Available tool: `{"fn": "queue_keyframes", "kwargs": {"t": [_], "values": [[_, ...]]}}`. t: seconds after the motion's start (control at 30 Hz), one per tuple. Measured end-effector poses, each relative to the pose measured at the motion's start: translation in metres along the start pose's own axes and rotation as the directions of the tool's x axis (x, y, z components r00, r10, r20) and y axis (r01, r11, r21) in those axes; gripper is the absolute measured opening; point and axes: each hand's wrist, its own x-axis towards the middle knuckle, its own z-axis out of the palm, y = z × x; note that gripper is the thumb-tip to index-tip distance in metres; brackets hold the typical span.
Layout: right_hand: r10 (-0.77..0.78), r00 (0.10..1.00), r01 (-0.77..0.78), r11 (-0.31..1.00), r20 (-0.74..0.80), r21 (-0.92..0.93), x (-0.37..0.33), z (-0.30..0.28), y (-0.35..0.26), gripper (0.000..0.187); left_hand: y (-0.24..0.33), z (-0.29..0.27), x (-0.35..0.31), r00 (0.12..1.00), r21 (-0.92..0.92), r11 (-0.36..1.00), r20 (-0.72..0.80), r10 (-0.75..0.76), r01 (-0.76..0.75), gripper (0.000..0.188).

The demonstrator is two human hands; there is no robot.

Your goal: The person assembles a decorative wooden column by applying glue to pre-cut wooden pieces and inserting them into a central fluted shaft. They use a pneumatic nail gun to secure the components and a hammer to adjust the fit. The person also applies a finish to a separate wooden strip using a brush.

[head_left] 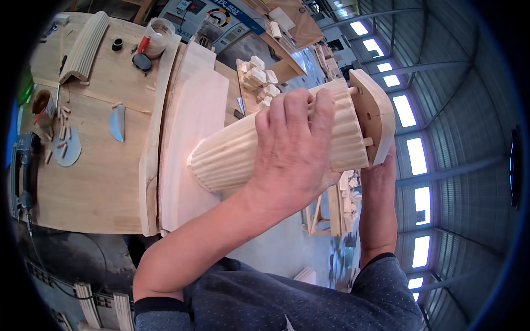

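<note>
In the head view, we see our left grip (295,143) clasping the fluted wooden piece (234,151), whose long axis runs from lower left, over the pale board (212,96), up to the end plate (378,118) at right. Dowels (368,142) bridge the narrow gap; we see no other obstruction there. Our right grip (390,156), nearer the plate, is mostly hidden behind it; we cannot tell its closure. The worktop (88,207) at left carries loose pegs (63,150) and a nail gun (26,171).
</note>
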Motion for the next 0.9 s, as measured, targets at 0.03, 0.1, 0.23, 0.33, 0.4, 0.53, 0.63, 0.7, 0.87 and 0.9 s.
{"fn": "queue_keyframes", "kwargs": {"t": [0.03, 0.1, 0.23, 0.33, 0.4, 0.53, 0.63, 0.7, 0.87, 0.9], "values": [[-0.019, 1.0, 0.019, 0.999, 0.003, -0.032, 0.002, 0.001, 0.0, 0.037, -0.001, -0.001, 0.0, 1.0, -0.001, 1.0, 0.0, -0.004, 0.004, 0.096], [-0.061, 0.998, 0.063, 0.993, 0.02, -0.098, 0.005, -0.002, -0.001, 0.035, 0.0, -0.001, 0.0, 1.0, -0.007, 1.0, 0.004, -0.009, 0.009, 0.095], [-0.039, 0.999, 0.045, 0.98, 0.035, -0.191, 0.009, -0.008, -0.007, 0.033, 0.001, 0.001, 0.0, 1.0, 0.003, 1.0, -0.001, -0.012, 0.012, 0.096], [0.042, 0.998, -0.052, 0.959, -0.041, -0.278, 0.013, -0.01, -0.011, 0.033, -0.001, 0.003, -0.001, 1.0, 0.008, 1.0, 0.01, -0.008, 0.008, 0.097], [0.063, 0.998, -0.059, 0.957, 0.004, -0.285, 0.008, -0.007, -0.013, 0.034, 0.0, -0.001, -0.001, 0.999, -0.018, 1.0, 0.029, -0.014, 0.015, 0.097], [0.017, 0.991, -0.081, 0.871, -0.136, -0.484, -0.003, 0.029, -0.024, 0.033, -0.001, 0.001, 0.0, 0.999, 0.009, 1.0, 0.031, -0.021, 0.02, 0.098], [-0.006, 0.984, -0.092, 0.839, -0.178, -0.536, -0.007, 0.035, -0.025, 0.033, -0.001, 0.002, -0.001, 0.999, 0.023, 1.0, 0.039, -0.021, 0.02, 0.096], [0.024, 0.98, -0.113, 0.879, -0.195, -0.463, -0.008, 0.035, -0.026, 0.034, -0.003, 0.005, -0.001, 1.0, 0.046, 0.999, 0.022, -0.012, 0.011, 0.094], [0.003, 0.98, -0.104, 0.865, -0.201, -0.49, -0.016, 0.038, -0.029, 0.034, -0.003, 0.002, 0.0, 0.999, 0.02, 1.0, 0.036, -0.019, 0.018, 0.089], [-0.008, 0.987, -0.077, 0.849, -0.158, -0.523, -0.019, 0.035, -0.03, 0.033, -0.003, 0.002, 0.0, 0.999, 0.011, 1.0, 0.042, -0.021, 0.021, 0.089]]}}
